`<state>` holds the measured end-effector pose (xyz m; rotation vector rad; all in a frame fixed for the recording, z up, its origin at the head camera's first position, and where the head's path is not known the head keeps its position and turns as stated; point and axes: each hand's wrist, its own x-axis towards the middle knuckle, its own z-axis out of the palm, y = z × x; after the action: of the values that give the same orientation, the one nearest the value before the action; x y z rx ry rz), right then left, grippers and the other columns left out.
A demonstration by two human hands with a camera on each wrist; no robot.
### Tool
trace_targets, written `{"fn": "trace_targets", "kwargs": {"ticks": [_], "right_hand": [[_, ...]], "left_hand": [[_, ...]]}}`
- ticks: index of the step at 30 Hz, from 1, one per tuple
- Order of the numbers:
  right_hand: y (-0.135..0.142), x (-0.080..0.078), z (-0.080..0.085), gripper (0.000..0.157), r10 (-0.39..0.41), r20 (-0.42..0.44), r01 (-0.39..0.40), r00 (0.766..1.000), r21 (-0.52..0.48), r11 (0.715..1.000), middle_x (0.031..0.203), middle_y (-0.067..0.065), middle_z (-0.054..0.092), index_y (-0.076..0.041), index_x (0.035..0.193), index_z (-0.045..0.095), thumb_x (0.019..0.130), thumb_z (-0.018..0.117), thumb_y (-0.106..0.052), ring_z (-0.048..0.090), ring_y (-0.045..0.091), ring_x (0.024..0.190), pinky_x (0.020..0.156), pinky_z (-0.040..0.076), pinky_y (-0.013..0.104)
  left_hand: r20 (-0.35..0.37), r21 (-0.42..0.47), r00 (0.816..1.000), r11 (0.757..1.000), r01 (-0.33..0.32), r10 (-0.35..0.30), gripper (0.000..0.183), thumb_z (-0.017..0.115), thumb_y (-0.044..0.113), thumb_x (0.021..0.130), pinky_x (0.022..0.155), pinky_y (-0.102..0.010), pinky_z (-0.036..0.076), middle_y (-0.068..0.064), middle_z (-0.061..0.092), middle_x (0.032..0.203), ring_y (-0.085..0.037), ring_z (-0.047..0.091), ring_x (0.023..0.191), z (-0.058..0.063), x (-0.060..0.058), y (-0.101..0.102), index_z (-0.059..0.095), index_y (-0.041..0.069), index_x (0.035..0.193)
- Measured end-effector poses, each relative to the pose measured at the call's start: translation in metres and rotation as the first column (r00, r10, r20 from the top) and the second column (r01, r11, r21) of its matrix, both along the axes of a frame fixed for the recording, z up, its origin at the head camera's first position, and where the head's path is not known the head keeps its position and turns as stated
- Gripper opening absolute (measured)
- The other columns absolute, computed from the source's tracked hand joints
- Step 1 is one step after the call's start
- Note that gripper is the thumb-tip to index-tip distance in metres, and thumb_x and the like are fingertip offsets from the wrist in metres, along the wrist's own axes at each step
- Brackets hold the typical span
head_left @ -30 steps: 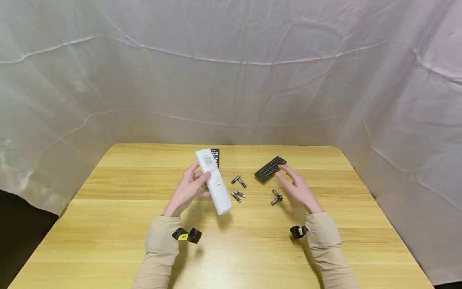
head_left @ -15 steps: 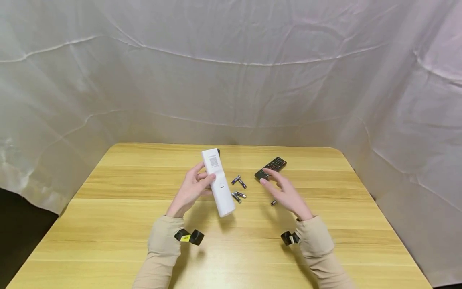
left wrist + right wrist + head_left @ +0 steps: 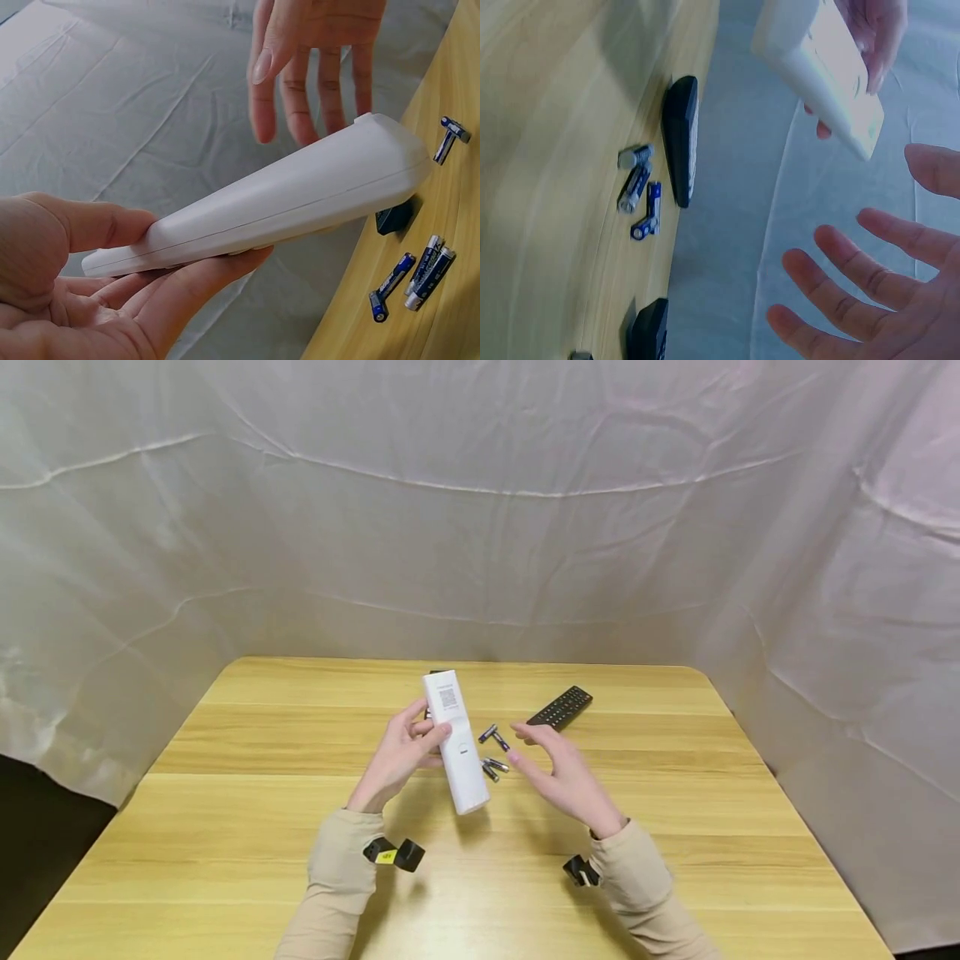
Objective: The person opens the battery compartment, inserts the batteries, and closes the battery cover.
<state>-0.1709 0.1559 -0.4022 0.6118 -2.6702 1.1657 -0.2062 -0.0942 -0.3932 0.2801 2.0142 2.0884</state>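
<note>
My left hand (image 3: 397,756) holds a white remote control (image 3: 459,768) above the table, thumb on top and fingers beneath. Its back, with a printed code label and a round mark, faces up in the head view. My right hand (image 3: 564,772) hovers just right of the remote, fingers extended and apart from it, holding nothing. In the left wrist view its fingers hang behind the remote's thick end. Two pairs of batteries lie between the hands: a blue pair (image 3: 488,733) and a nearer dark pair (image 3: 491,772). Another pair (image 3: 448,139) shows in the left wrist view.
A black remote control (image 3: 566,706) lies slantwise beyond my right hand. Another black remote (image 3: 681,142) lies on the wooden table (image 3: 247,810), mostly covered by the white one in the head view. Grey-white fabric (image 3: 480,552) hangs behind the table.
My right hand has moved left, from beside the black remote to near the white one. The left hand has shifted slightly right and turned the white remote a little more upright.
</note>
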Motion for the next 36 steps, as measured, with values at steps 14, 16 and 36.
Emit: {"fn": "trace_targets", "kwargs": {"ticks": [14, 16, 36], "right_hand": [[-0.035, 0.013, -0.006, 0.053, 0.071, -0.125, -0.071, 0.990, 0.002, 0.997, 0.140, 0.013, 0.058, -0.009, 0.141, 0.056, 0.093, 0.072, -0.024, 0.057, 0.031, 0.129, 0.110, 0.050, 0.054], [-0.039, 0.014, -0.008, 0.053, 0.074, -0.139, -0.073, 0.988, 0.015, 0.997, 0.140, 0.012, 0.056, -0.010, 0.141, 0.057, 0.093, 0.072, -0.025, 0.058, 0.029, 0.127, 0.108, 0.052, 0.052], [-0.049, 0.015, -0.016, 0.049, 0.072, -0.111, -0.069, 0.991, 0.026, 0.997, 0.121, 0.008, 0.055, -0.008, 0.135, 0.062, 0.090, 0.076, -0.021, 0.062, 0.012, 0.089, 0.074, 0.058, 0.022]], "left_hand": [[-0.018, -0.021, 1.000, 1.000, -0.013, 0.013, 0.054, 0.051, 0.003, 0.103, 0.084, -0.048, 0.065, -0.038, 0.058, 0.132, -0.027, 0.073, 0.095, 0.000, 0.000, 0.002, 0.033, 0.002, 0.154], [-0.020, -0.019, 1.000, 1.000, -0.012, 0.012, 0.054, 0.050, 0.002, 0.103, 0.083, -0.046, 0.065, -0.038, 0.058, 0.132, -0.027, 0.073, 0.095, -0.001, 0.000, 0.002, 0.033, 0.002, 0.154], [-0.023, -0.021, 1.000, 1.000, 0.002, -0.003, 0.053, 0.051, 0.004, 0.103, 0.080, -0.042, 0.066, -0.036, 0.059, 0.133, -0.028, 0.074, 0.097, -0.004, 0.001, 0.006, 0.035, 0.005, 0.153]]}}
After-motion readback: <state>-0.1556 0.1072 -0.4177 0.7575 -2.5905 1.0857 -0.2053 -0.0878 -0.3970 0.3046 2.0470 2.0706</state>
